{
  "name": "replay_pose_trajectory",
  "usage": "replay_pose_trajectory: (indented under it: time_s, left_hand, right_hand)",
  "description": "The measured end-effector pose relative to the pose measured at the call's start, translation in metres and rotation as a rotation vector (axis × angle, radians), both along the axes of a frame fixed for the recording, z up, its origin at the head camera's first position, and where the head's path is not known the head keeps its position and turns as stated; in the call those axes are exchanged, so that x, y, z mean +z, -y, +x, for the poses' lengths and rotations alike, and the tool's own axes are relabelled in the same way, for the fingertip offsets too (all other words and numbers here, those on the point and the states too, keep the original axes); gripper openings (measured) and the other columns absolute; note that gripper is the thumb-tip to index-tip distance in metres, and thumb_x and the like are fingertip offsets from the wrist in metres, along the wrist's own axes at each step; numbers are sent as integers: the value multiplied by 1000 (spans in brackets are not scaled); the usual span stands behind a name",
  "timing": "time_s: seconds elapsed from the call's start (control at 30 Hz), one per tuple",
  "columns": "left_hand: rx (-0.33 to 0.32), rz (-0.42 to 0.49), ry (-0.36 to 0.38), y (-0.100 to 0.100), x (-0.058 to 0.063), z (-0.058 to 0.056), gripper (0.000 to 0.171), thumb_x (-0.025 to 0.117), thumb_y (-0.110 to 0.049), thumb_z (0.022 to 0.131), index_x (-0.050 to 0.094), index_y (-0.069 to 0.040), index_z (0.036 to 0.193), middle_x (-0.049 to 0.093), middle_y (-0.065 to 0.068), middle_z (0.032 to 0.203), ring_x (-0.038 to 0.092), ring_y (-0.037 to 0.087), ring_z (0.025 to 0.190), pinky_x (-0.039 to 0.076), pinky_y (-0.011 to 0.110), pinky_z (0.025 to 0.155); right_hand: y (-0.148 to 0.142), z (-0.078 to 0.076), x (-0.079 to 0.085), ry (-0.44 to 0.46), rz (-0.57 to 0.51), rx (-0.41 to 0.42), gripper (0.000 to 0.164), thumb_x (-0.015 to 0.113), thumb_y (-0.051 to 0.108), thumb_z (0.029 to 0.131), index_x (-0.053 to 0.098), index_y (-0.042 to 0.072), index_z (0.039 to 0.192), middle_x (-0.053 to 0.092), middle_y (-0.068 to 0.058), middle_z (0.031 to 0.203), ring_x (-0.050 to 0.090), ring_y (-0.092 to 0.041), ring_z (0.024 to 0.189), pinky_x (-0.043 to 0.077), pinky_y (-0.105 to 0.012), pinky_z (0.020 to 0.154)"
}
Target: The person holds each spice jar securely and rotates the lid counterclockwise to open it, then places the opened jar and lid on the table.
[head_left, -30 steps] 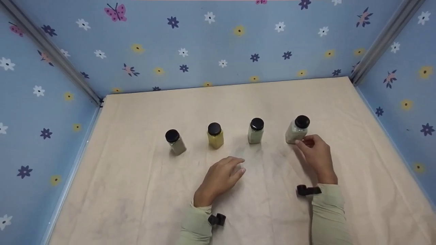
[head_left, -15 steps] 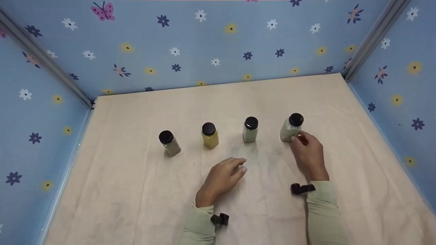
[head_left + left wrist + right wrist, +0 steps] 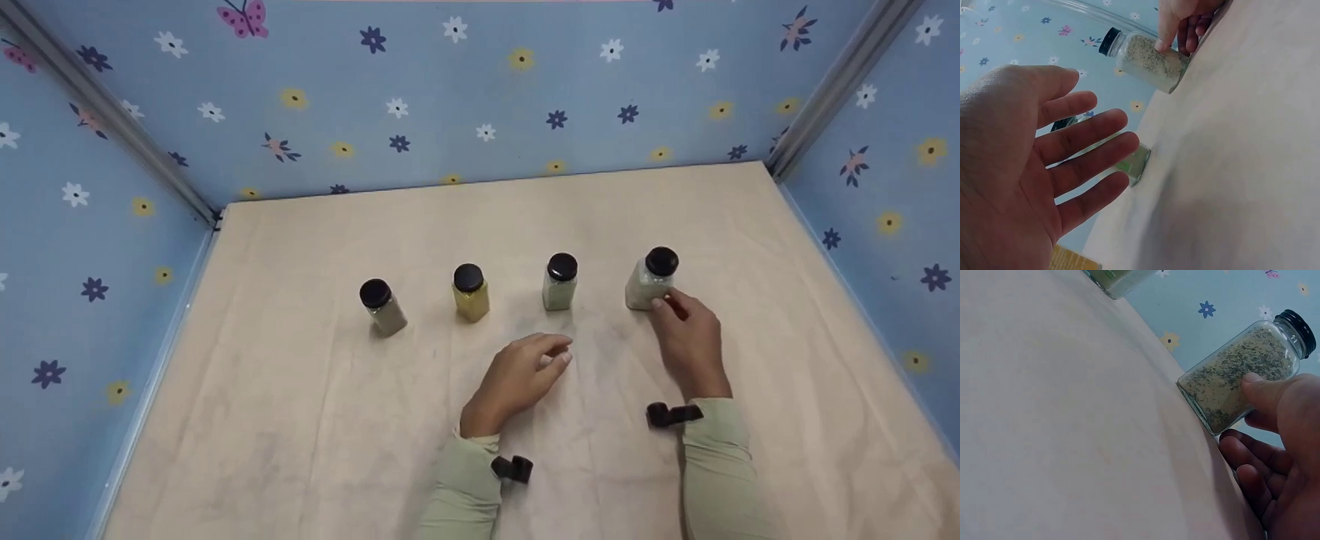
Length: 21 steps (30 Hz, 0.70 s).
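Four-sided glass spice jars with black lids stand upright in a row across the cloth. At the right end, my right hand (image 3: 690, 337) pinches the lower part of a jar of pale, dark-flecked seasoning (image 3: 1235, 374), thumb on its near face. Its other fingers curl below, near the cloth. My left hand (image 3: 525, 375) hovers in front of the row with relaxed fingers and nothing in it. Nearest to it is a jar of green powder (image 3: 559, 289), partly hidden behind the fingers in the left wrist view. Further left are a yellow jar (image 3: 471, 298) and a grey-brown jar (image 3: 386, 315).
A creased beige cloth (image 3: 300, 420) covers the table. Blue flowered panels (image 3: 450, 90) rise at the back and both sides, with grey metal posts (image 3: 840, 90) at the corners. Each sleeved wrist carries a small black camera (image 3: 514, 469).
My left hand has shifted right, toward the front of the green jar. The right hand keeps its pinch on the end jar, which stays in place. The head view sways slightly.
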<state>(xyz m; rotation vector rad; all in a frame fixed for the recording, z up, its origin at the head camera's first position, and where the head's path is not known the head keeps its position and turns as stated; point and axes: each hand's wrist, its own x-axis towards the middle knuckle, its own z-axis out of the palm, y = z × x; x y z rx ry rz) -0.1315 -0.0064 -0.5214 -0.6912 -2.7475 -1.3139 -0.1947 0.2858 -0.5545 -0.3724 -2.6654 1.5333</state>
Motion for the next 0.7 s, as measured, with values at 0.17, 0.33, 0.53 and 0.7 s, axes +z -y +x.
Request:
replay_pose_trajectory:
  time_s: [0.17, 0.33, 0.53, 0.7]
  left_hand:
    - [-41, -54, -60, -13, 10, -14, 31, 57, -31, 103, 71, -13, 124, 70, -6, 116, 65, 7, 104, 51, 29, 89]
    - [-54, -85, -104, -21, 14, -22, 29, 58, -29, 102, 72, -13, 122, 71, -5, 116, 66, 8, 104, 52, 29, 88]
    - [-78, -88, -149, -32, 10, -31, 29, 58, -29, 102, 72, -14, 122, 69, -4, 117, 64, 10, 109, 50, 28, 91]
    - [-55, -26, -239, -41, 6, -39, 23, 61, -24, 100, 73, -13, 116, 68, -3, 115, 62, 11, 110, 49, 26, 93]
  right_hand:
    - [-7, 0, 1, -17, 0, -22, 66, 54, 60, 97, 49, 21, 150, 57, -4, 138, 50, -20, 127, 39, -42, 107]
    - [-7, -2, -1, -47, 27, 0, 62, 55, 57, 98, 52, 20, 147, 59, -5, 138, 52, -22, 127, 40, -44, 107]
    - [-2, -3, -3, -40, 9, -7, 62, 55, 58, 97, 53, 20, 147, 59, -4, 139, 52, -20, 128, 40, -43, 107]
    - [3, -2, -4, -26, -25, -21, 60, 56, 58, 96, 54, 23, 145, 59, -1, 139, 52, -17, 128, 42, -41, 106]
